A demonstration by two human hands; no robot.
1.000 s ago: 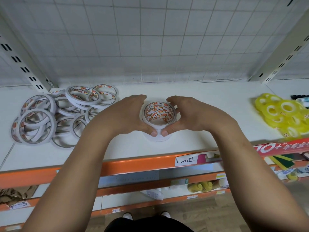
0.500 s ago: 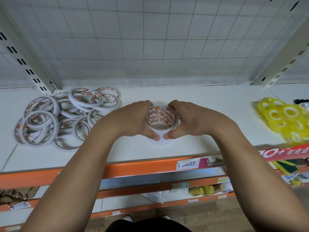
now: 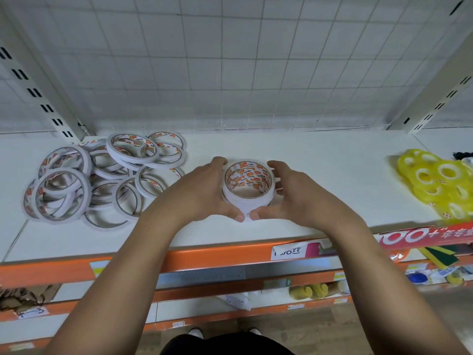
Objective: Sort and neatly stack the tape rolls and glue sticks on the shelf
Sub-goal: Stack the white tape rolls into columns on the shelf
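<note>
Stack of white tape rolls [image 3: 247,204] stands upright on the white shelf [image 3: 332,180], near its front edge. Left hand [image 3: 204,192] and right hand [image 3: 303,201] curl round the stack from either side, thumbs touching its near wall. Left of the stack: loose pile of white rolls [image 3: 102,180], overlapping. Well right of the stack: yellow tape rolls [image 3: 440,183], heaped.

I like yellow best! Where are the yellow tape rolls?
In the head view, the yellow tape rolls lie heaped at the far right of the shelf, apart from the right hand.
</note>
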